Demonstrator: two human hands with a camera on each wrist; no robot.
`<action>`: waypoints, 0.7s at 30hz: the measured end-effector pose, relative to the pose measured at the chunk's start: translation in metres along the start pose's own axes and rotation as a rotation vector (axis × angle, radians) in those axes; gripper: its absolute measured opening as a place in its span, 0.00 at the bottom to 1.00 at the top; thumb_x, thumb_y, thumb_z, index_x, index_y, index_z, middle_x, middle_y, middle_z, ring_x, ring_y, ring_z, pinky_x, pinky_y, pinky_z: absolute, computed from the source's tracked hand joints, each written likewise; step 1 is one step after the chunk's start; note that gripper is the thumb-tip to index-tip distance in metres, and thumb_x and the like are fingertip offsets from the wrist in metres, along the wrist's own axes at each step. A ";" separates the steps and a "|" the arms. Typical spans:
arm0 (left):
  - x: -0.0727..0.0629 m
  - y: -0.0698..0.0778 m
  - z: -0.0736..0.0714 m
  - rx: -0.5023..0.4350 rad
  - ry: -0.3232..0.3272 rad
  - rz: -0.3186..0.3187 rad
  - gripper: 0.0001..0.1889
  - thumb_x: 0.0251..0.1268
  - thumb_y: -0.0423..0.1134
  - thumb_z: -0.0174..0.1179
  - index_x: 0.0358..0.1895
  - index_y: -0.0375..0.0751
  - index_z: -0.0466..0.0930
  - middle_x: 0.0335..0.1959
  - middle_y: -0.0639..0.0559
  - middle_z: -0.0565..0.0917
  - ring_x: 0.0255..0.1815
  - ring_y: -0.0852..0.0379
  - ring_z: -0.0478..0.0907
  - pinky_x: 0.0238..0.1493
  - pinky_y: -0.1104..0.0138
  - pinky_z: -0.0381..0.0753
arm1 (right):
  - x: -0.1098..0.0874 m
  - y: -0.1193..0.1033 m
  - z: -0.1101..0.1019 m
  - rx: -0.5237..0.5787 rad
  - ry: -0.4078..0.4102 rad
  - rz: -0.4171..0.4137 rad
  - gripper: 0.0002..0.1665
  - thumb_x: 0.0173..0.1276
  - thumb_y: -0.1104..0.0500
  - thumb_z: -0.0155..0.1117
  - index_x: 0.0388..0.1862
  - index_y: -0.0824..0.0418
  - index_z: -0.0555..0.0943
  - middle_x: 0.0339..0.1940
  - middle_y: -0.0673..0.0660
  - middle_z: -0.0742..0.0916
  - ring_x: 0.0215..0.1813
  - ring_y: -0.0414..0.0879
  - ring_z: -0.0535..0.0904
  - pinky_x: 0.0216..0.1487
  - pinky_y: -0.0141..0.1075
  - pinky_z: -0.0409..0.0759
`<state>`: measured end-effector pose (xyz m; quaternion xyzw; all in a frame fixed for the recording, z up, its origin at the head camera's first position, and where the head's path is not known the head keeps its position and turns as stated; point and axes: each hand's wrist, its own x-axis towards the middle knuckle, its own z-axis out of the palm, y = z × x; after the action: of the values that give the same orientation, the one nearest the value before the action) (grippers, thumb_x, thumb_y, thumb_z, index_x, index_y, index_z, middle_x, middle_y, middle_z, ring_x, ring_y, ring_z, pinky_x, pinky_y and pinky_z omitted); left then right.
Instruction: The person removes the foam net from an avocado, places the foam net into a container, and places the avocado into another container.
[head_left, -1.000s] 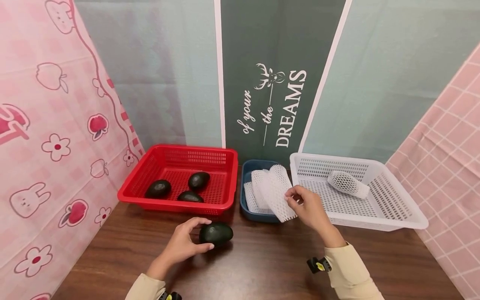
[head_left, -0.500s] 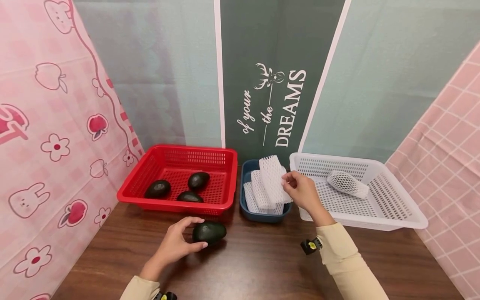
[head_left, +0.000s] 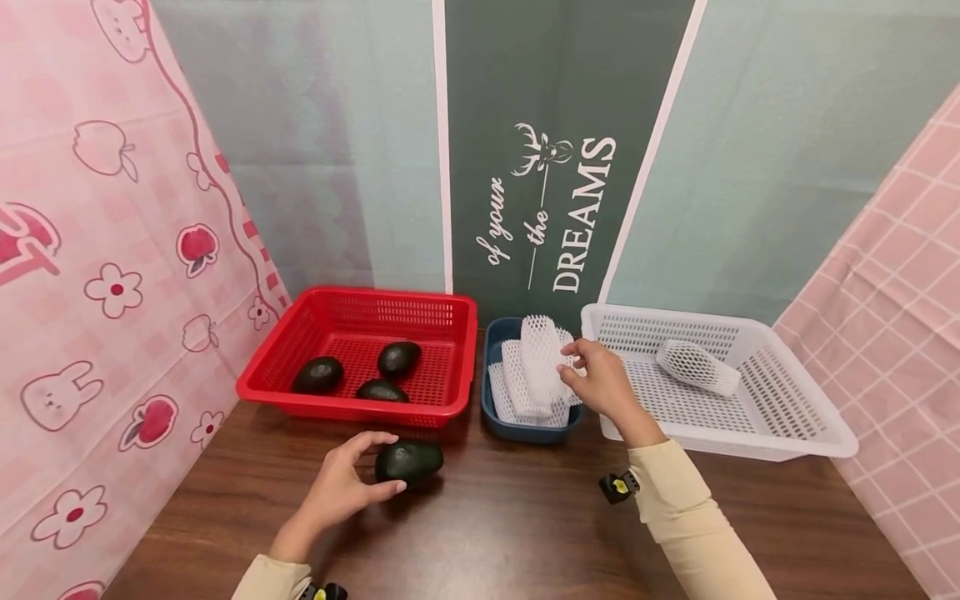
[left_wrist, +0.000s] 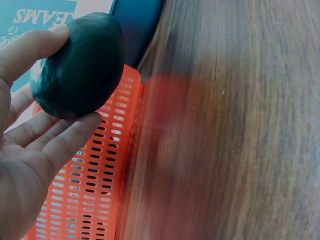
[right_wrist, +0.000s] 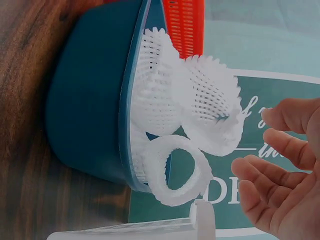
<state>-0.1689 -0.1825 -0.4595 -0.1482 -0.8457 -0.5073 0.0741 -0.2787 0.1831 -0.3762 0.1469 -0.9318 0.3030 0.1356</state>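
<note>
My left hand (head_left: 341, 486) holds a dark green avocado (head_left: 409, 463) between thumb and fingers, in front of the red basket. In the left wrist view the avocado (left_wrist: 82, 65) appears above the wooden table. Several white foam net sleeves (head_left: 542, 367) lie in a small blue bin (head_left: 531, 433). Beside them is my right hand (head_left: 603, 383), its fingers loosely bent and holding nothing. The right wrist view shows a gap between this hand (right_wrist: 285, 175) and the foam net sleeves (right_wrist: 212, 105), one with its round end facing the camera.
At left, the red basket (head_left: 352, 408) contains three avocados (head_left: 398, 359). The white basket (head_left: 750, 446) at right holds one net-wrapped item (head_left: 697, 367). A printed cloth (head_left: 555, 83) hangs behind, with pink cloths at both sides of the wooden table (head_left: 510, 533).
The foam net sleeve that my right hand pinched went back over the blue bin and now lies there, let go. My left hand has shifted a little left with the avocado.
</note>
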 end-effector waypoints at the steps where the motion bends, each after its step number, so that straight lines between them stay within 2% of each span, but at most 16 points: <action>1: 0.000 0.000 0.000 -0.004 -0.002 0.001 0.29 0.35 0.39 0.78 0.48 0.49 0.78 0.43 0.56 0.80 0.39 0.55 0.80 0.38 0.64 0.79 | -0.001 0.000 0.000 0.002 -0.005 0.003 0.14 0.59 0.62 0.65 0.43 0.66 0.78 0.42 0.64 0.81 0.41 0.57 0.78 0.39 0.50 0.76; 8: 0.002 0.009 0.002 -0.027 -0.015 0.014 0.29 0.36 0.38 0.78 0.48 0.46 0.78 0.44 0.54 0.80 0.39 0.55 0.80 0.38 0.64 0.80 | -0.012 -0.003 -0.001 0.011 0.000 -0.006 0.14 0.59 0.63 0.66 0.43 0.66 0.79 0.42 0.64 0.81 0.42 0.57 0.78 0.38 0.50 0.76; 10: 0.003 0.017 0.001 -0.025 0.000 0.008 0.29 0.36 0.34 0.77 0.48 0.45 0.78 0.44 0.53 0.80 0.37 0.55 0.81 0.37 0.64 0.80 | -0.018 -0.004 -0.001 0.009 -0.008 -0.013 0.15 0.58 0.62 0.66 0.43 0.66 0.79 0.42 0.63 0.82 0.42 0.57 0.78 0.38 0.50 0.76; 13: 0.003 0.037 -0.002 -0.022 0.025 0.028 0.28 0.35 0.29 0.76 0.46 0.39 0.78 0.42 0.49 0.80 0.35 0.54 0.81 0.34 0.63 0.81 | -0.024 -0.004 0.001 -0.004 -0.025 -0.033 0.16 0.58 0.62 0.67 0.44 0.66 0.79 0.42 0.64 0.82 0.41 0.57 0.78 0.38 0.50 0.76; 17: 0.005 0.060 -0.008 -0.010 0.038 0.078 0.27 0.36 0.26 0.75 0.46 0.33 0.77 0.42 0.44 0.80 0.34 0.50 0.81 0.32 0.61 0.81 | -0.027 -0.004 -0.001 -0.038 -0.052 -0.076 0.18 0.57 0.62 0.68 0.46 0.66 0.78 0.43 0.64 0.81 0.41 0.58 0.79 0.38 0.50 0.76; 21: 0.006 0.070 -0.011 0.017 0.075 0.110 0.27 0.35 0.26 0.75 0.46 0.33 0.78 0.41 0.45 0.80 0.36 0.50 0.80 0.33 0.60 0.81 | -0.030 -0.008 -0.006 -0.069 -0.121 -0.116 0.22 0.56 0.61 0.68 0.50 0.66 0.77 0.46 0.65 0.80 0.43 0.58 0.78 0.42 0.51 0.75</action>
<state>-0.1521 -0.1601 -0.3939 -0.1748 -0.8372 -0.5004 0.1345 -0.2472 0.1861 -0.3778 0.2137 -0.9382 0.2527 0.1013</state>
